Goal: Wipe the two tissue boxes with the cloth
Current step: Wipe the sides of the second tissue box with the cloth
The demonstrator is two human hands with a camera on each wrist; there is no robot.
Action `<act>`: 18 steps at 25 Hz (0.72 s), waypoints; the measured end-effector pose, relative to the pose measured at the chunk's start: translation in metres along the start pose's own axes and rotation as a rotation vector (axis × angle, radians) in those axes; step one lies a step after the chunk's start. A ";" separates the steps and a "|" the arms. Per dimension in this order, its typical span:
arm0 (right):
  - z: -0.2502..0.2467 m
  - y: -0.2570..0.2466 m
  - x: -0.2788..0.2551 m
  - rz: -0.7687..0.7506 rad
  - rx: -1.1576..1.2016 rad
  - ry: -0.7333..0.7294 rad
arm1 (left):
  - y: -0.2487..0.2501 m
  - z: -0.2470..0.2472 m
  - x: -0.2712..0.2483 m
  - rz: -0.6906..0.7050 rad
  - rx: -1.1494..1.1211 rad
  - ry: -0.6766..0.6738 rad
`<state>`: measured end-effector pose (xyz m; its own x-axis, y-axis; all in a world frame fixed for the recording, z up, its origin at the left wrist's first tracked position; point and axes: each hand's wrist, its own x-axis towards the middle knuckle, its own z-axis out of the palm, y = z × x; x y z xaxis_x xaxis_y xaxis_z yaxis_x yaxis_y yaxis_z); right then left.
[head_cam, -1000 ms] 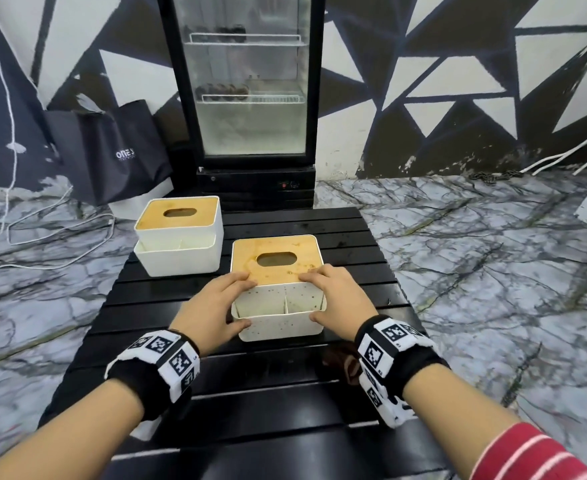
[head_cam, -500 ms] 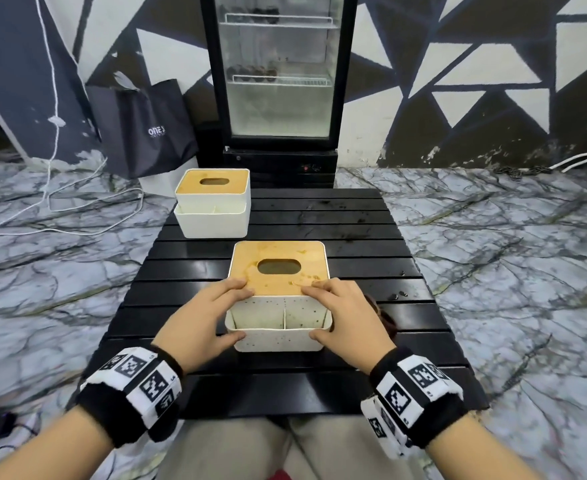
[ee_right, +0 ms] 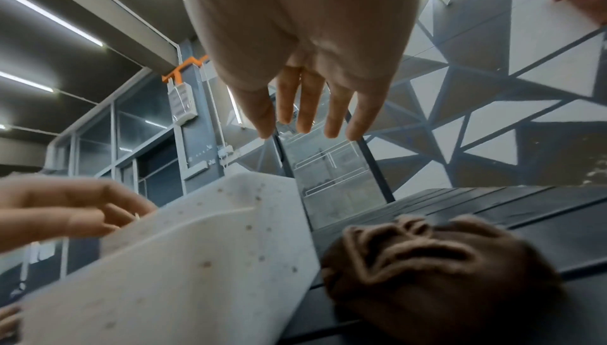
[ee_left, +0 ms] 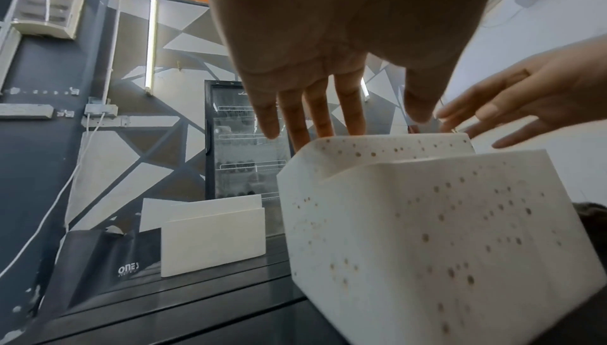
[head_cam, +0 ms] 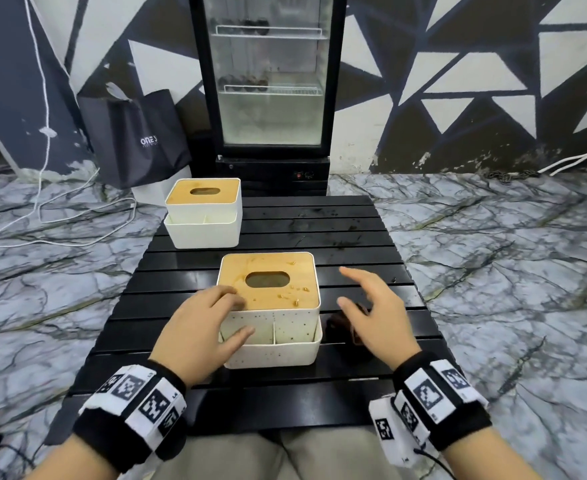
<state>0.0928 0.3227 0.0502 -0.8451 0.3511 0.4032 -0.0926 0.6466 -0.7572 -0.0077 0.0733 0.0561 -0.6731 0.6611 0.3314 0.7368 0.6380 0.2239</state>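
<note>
The near tissue box [head_cam: 271,323], white and speckled under a stained wooden lid, stands mid-table; it also shows in the wrist views [ee_left: 427,221] [ee_right: 164,272]. My left hand [head_cam: 236,313] holds its left front corner, fingers on the lid and thumb on the front wall. My right hand [head_cam: 345,285] hovers open, fingers spread, just right of the box and above the crumpled dark brown cloth [head_cam: 340,327] [ee_right: 427,260], without touching it. The far tissue box [head_cam: 203,213] [ee_left: 213,236], cleaner-looking, sits at the table's far left corner.
The black slatted table [head_cam: 354,230] has dark smears at its far right. A glass-door fridge [head_cam: 271,81] stands just behind it, a dark bag [head_cam: 139,136] leans to its left, and white cables [head_cam: 77,216] lie on the marble floor.
My right hand has let go of the near box, moved right and opened above the cloth. The left hand stays on the box's left corner.
</note>
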 end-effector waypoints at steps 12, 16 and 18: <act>0.014 0.050 0.020 0.247 -0.544 -0.714 | 0.071 0.030 0.071 -0.096 0.152 -0.364; 0.015 0.049 0.020 0.236 -0.570 -0.708 | 0.077 0.034 0.074 -0.167 0.138 -0.340; 0.015 0.046 0.019 0.209 -0.574 -0.687 | 0.078 0.033 0.074 -0.174 0.125 -0.332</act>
<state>0.0649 0.3490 0.0151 -0.9593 0.1375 -0.2467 0.2176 0.9168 -0.3350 -0.0020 0.1851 0.0675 -0.7864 0.6174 -0.0208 0.6101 0.7815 0.1302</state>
